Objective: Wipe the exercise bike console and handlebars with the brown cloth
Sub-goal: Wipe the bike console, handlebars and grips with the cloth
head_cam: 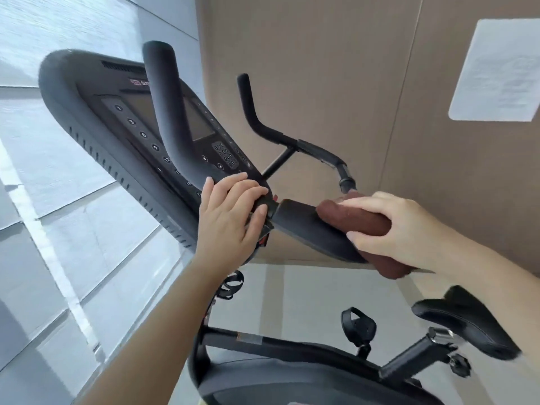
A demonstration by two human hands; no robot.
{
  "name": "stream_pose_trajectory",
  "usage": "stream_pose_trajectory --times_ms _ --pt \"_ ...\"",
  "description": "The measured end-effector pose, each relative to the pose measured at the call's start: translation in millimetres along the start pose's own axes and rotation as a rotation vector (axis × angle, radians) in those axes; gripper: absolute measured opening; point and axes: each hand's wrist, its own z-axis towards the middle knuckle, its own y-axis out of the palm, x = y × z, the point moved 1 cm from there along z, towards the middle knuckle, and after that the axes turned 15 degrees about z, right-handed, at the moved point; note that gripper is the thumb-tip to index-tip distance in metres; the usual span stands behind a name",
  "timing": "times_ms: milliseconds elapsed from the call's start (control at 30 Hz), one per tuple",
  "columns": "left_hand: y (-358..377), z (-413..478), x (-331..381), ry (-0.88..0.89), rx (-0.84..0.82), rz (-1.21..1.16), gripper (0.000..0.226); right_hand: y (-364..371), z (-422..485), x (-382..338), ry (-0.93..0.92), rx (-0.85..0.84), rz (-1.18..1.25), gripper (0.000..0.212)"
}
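The exercise bike's black console (122,124), with a screen and round buttons, tilts away at the upper left. Two black handlebars rise in front of it: the near one (163,100) crosses the console, the far one (263,124) bends to the right. My left hand (230,217) grips the console's lower corner where a flat black arm pad (306,226) joins it. My right hand (403,229) holds the folded brown cloth (362,223) wrapped round the right end of that pad, thumb underneath and fingers over the top.
A large brown cardboard panel (350,68) with a white label (496,71) stands close behind the bike. The black saddle (464,320), a pedal with strap (358,323) and the bike frame (263,343) lie below. Pale floor tiles (43,200) spread to the left.
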Motion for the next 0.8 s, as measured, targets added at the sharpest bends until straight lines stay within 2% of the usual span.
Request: stream_pose_trajectory --times_ms 133,200,367,467,600,800 --pt "3 -1 -6 0.027 0.025 -0.027 0.032 11 -11 -12 0.054 0.229 -0.045 0.038" --pt "5 -2 -8 0.036 0.039 -0.031 0.033 27 -2 -24 0.062 0.399 -0.062 0.034" --pt "7 -2 -9 0.044 0.057 -0.017 0.032 70 16 -51 0.121 0.656 -0.223 0.043" --pt "6 -1 -8 0.042 0.071 -0.026 0.032 81 20 -60 0.108 0.714 -0.211 0.044" --pt "4 -2 -9 0.057 0.08 -0.026 0.03 99 17 -67 0.079 0.715 -0.416 0.051" --pt "2 0 -9 0.069 0.059 0.009 0.03 109 11 -61 -0.033 0.816 -0.517 0.04"
